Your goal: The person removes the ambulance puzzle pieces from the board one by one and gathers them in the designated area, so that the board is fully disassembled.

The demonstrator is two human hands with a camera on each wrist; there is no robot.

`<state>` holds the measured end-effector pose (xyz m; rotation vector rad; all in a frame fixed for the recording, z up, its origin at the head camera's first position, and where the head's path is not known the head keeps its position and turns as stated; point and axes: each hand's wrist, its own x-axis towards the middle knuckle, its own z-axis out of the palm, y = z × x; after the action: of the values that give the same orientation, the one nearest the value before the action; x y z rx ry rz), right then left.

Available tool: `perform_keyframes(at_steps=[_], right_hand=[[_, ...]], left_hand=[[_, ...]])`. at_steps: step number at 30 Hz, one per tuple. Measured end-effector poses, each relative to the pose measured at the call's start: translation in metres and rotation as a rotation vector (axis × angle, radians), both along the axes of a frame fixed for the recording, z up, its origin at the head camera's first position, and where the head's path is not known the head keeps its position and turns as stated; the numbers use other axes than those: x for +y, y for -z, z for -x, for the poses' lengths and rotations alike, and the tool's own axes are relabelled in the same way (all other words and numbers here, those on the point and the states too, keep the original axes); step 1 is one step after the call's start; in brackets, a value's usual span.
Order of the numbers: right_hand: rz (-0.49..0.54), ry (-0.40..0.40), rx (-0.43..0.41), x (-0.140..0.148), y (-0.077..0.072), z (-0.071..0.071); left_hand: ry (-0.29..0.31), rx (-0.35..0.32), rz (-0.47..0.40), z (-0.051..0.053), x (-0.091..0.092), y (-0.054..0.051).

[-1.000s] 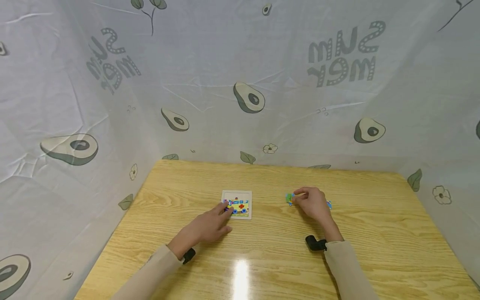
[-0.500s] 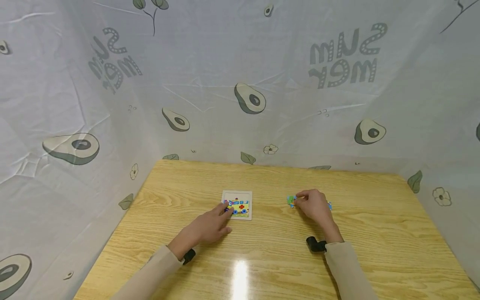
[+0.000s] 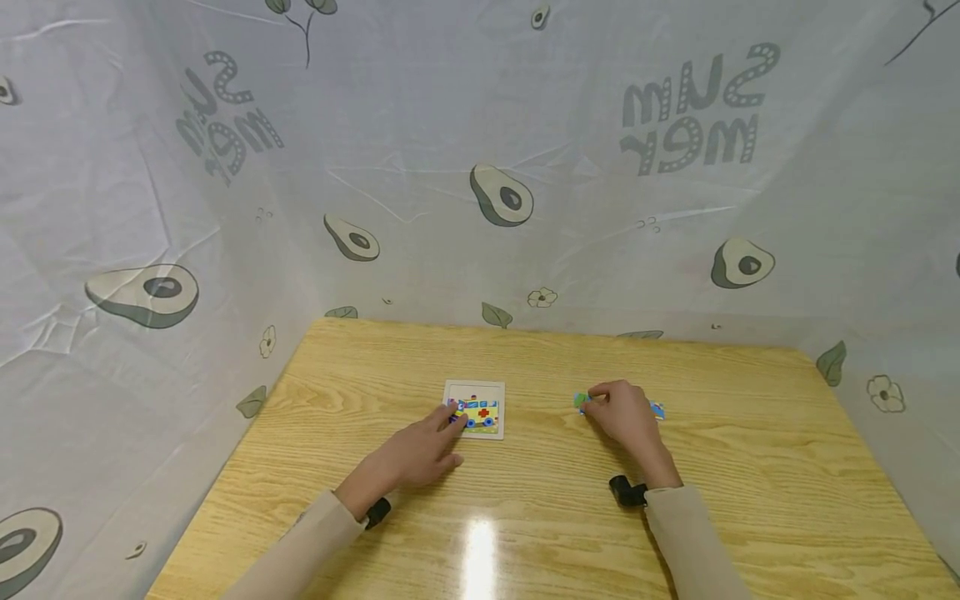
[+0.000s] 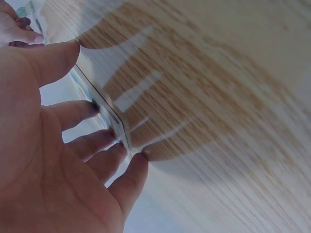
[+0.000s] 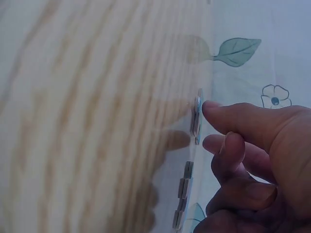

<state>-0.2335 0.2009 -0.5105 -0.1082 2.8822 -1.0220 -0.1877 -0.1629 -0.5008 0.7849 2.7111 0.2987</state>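
Note:
A square pale-framed picture puzzle (image 3: 489,388) with a yellow vehicle and red cross lies left of centre in the head view. My left hand (image 3: 420,450) rests its spread fingertips on its left side; in the left wrist view this hand (image 4: 73,155) is at the board's edge (image 4: 114,114). My right hand (image 3: 625,417) pinches at a small puzzle piece among green and blue pieces (image 3: 580,401), partly covering them. In the right wrist view, thumb and index finger of the right hand (image 5: 257,165) are at overlapping pieces (image 5: 197,116), the other fingers curled.
More blue pieces (image 3: 657,410) lie just right of the right hand, seen edge-on as a row (image 5: 182,188) in the right wrist view. The wooden table (image 3: 540,517) meets a patterned cloth (image 3: 420,200) at its back and sides.
The right hand has shifted slightly down at the green and blue pieces, and the small piece at its fingertips has changed position. The left hand has stayed on the puzzle.

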Motion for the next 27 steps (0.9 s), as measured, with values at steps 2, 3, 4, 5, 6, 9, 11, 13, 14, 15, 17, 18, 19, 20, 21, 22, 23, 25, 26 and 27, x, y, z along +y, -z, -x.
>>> perform_keyframes(at_steps=[2,3,4,5,6,9,11,13,14,15,17,18,19,20,21,22,23,25,26,27], right_hand=[[-0.004,0.004,-0.005,-0.0001,0.0003,0.0003],[-0.01,0.007,-0.007,-0.0001,0.0008,0.0005],[-0.01,0.009,-0.011,-0.0001,0.0009,0.0008],[-0.008,0.011,-0.019,0.0002,0.0005,0.0012],[-0.007,0.011,-0.023,0.0003,0.0,0.0016],[-0.011,0.014,-0.029,0.001,-0.0009,0.0028],[-0.01,0.015,-0.037,0.0016,-0.0013,0.0038],[-0.014,0.016,-0.038,0.0018,-0.0013,0.0044],[-0.018,0.013,-0.035,0.0021,-0.0012,0.0044],[-0.02,0.013,-0.034,0.0021,-0.0014,0.0042],[-0.018,0.014,-0.035,0.0022,-0.0017,0.0038],[-0.02,0.013,-0.032,0.0021,-0.0015,0.0035],[-0.019,0.013,-0.032,0.0021,-0.0014,0.0033],[-0.019,0.012,-0.029,0.0022,-0.0012,0.0033],[-0.014,0.013,-0.032,0.0021,-0.0011,0.0031],[-0.01,0.014,-0.034,0.0023,-0.0008,0.0032],[-0.007,0.016,-0.036,0.0024,-0.0007,0.0031],[-0.008,0.016,-0.037,0.0027,-0.0006,0.0032],[-0.01,0.015,-0.037,0.0026,-0.0007,0.0032],[-0.014,0.014,-0.035,0.0025,-0.0004,0.0034]], left_hand=[[0.002,0.003,0.002,0.0004,0.0,0.0004],[0.003,0.003,0.003,0.0008,0.0,0.0008],[0.003,0.002,0.006,0.0011,0.0,0.0013],[0.004,0.003,0.009,0.0013,-0.0001,0.0016],[0.004,0.004,0.011,0.0016,-0.0001,0.0021],[0.004,0.002,0.013,0.0021,-0.0004,0.0034],[0.002,-0.001,0.012,0.0021,-0.0006,0.004],[0.0,-0.002,0.01,0.002,-0.0008,0.0046],[-0.001,-0.002,0.01,0.002,-0.0007,0.0046],[-0.002,-0.002,0.008,0.002,-0.0007,0.0046],[-0.005,-0.002,0.006,0.0019,-0.0005,0.0048],[-0.004,-0.001,0.008,0.0019,-0.0004,0.005],[-0.005,-0.001,0.007,0.002,-0.0003,0.0054],[-0.006,-0.002,0.007,0.002,-0.0002,0.0056],[-0.006,-0.002,0.006,0.0021,-0.0002,0.006],[-0.006,-0.001,0.006,0.002,-0.0002,0.0062],[-0.006,-0.001,0.007,0.0021,-0.0001,0.0064],[-0.007,-0.002,0.007,0.0022,-0.0001,0.0068],[-0.008,-0.002,0.008,0.0022,0.0,0.0068],[-0.007,0.0,0.01,0.0023,0.0,0.0069]])
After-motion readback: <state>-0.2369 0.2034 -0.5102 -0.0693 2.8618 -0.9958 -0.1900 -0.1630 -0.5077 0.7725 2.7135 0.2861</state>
